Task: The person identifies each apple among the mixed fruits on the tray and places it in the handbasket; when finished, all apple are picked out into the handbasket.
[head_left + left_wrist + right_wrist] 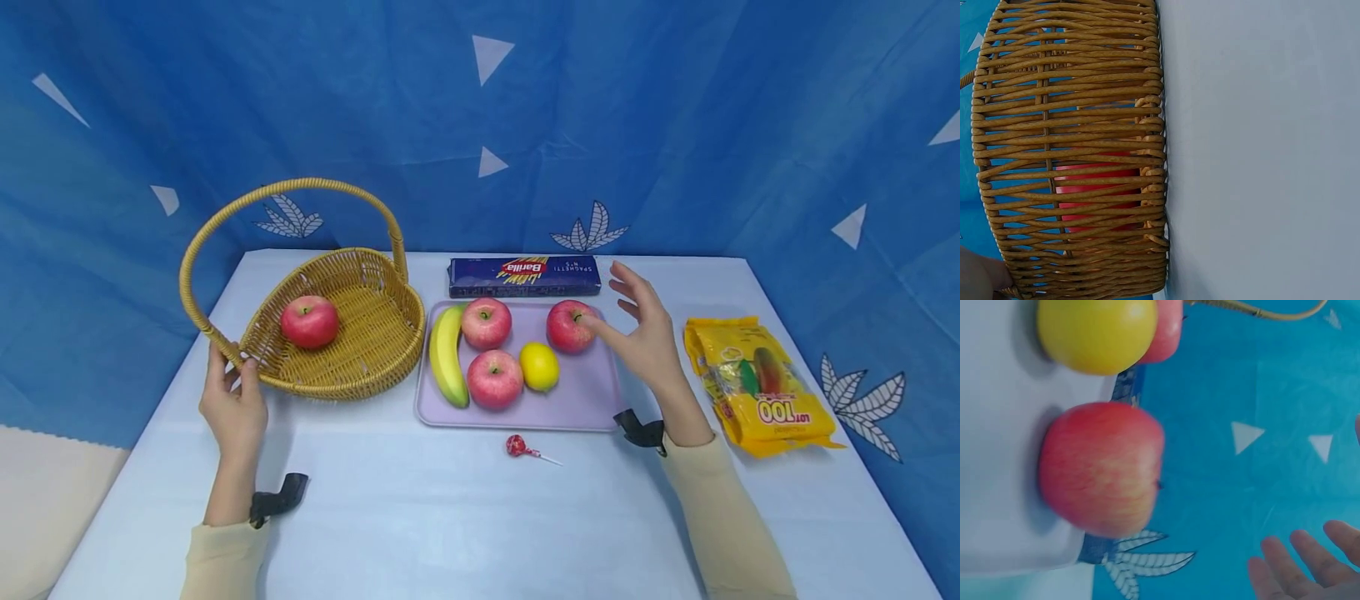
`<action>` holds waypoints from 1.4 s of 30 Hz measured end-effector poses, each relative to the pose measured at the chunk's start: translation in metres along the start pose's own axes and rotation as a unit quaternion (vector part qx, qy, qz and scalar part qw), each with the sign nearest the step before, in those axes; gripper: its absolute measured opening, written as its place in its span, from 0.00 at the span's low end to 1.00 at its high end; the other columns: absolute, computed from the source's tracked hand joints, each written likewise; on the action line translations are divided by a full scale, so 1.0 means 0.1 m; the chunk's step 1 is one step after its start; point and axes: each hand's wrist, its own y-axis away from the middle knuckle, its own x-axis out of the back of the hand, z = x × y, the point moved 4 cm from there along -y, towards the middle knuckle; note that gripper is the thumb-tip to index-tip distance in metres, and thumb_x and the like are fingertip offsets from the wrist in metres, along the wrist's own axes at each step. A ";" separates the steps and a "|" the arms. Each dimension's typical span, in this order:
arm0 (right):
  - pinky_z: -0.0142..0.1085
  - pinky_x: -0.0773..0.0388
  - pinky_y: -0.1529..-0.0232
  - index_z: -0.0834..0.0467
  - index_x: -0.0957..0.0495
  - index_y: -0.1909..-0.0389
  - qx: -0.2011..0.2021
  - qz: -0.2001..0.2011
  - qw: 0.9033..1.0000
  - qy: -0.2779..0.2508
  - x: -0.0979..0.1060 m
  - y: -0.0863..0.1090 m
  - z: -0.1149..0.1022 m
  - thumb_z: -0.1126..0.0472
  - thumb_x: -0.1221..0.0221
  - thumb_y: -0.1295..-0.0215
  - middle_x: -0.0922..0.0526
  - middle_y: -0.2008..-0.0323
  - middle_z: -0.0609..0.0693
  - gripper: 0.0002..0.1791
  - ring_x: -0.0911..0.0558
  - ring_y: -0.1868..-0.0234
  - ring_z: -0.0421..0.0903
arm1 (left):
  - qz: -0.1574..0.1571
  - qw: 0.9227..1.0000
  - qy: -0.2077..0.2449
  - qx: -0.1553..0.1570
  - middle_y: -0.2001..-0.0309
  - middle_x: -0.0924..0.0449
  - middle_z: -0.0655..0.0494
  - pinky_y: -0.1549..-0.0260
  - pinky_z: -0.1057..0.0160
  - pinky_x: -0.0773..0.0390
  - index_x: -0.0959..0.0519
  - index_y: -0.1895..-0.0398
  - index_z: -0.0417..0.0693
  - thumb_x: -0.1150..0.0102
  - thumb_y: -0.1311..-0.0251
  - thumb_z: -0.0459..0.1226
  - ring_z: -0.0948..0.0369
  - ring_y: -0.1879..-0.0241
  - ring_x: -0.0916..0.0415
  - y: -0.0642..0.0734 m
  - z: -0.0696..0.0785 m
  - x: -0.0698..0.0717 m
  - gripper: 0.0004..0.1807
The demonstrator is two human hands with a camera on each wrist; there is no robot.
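My left hand [236, 410] grips the wicker basket [375, 382] where its tall handle joins the near left rim. Inside that basket lies one red apple [309, 322], seen as red through the weave in the left wrist view. My right hand [647, 337] hovers with spread fingers at the right end of the lilac tray [581, 408], its thumb overlapping a red apple [568, 327] in the head view. In the right wrist view a gap shows between the fingers [1291, 575] and this apple [1102, 469]. Also on the tray are a lemon [539, 367], a banana [447, 357] and two more apples [495, 380].
Behind the tray lies a dark blue spaghetti box [525, 276]. A red-wrapped lollipop [517, 446] is on the white table [420, 517] in front of it. At the right sits a yellow bag [761, 385]. Blue patterned cloth [645, 100] hangs behind the table.
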 end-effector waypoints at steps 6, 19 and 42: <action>0.57 0.35 0.32 0.53 0.42 0.25 -0.039 0.001 0.999 0.000 0.00 -0.03 0.18 0.61 0.32 0.41 0.36 0.28 0.57 0.44 0.33 0.31 0.58 | 0.001 1.000 0.000 -0.004 0.34 0.28 0.52 0.49 0.75 0.23 0.44 0.27 0.77 0.52 0.27 0.38 0.49 0.44 0.24 0.00 0.01 0.01 0.31; 0.57 0.38 0.30 0.52 0.51 0.22 -0.136 -0.085 0.987 -0.011 -0.19 -0.07 0.53 0.59 0.34 0.39 0.45 0.24 0.58 0.48 0.39 0.28 0.60 | 0.003 1.000 -0.005 -0.003 0.35 0.27 0.51 0.49 0.75 0.23 0.43 0.27 0.76 0.52 0.27 0.38 0.49 0.44 0.24 0.01 0.01 0.01 0.30; 0.54 0.39 0.28 0.53 0.55 0.22 -0.218 -0.160 0.962 -0.037 -0.39 -0.06 0.78 0.58 0.33 0.41 0.49 0.24 0.61 0.52 0.42 0.28 0.63 | 0.005 1.000 -0.007 -0.003 0.35 0.27 0.51 0.52 0.78 0.23 0.43 0.27 0.77 0.52 0.27 0.39 0.49 0.45 0.24 0.02 0.01 0.01 0.30</action>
